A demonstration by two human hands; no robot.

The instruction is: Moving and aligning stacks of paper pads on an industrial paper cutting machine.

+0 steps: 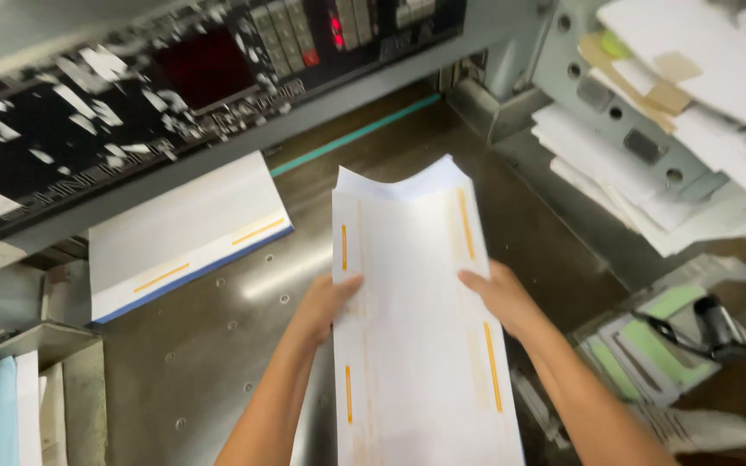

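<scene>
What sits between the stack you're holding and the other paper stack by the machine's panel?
In the head view, only bare metal table with small holes lies between the held paper stack and the blue-edged stack. The left hand grips the held stack's near edge.

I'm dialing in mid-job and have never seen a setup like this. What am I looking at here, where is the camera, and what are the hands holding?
This is one view, from a camera worn on the person's head, looking down at their two bare hands. The left hand and right hand grip opposite long edges of a tall stack of white sheets marked with short orange bars; its far end bows a little. Below is a metal machine table with small round holes. Another paper stack with a blue lower edge lies at the back left, under the machine's dark control panel with keys and a red-lit display. A teal line runs across the table near the back. Loose papers are piled at the right.
</scene>
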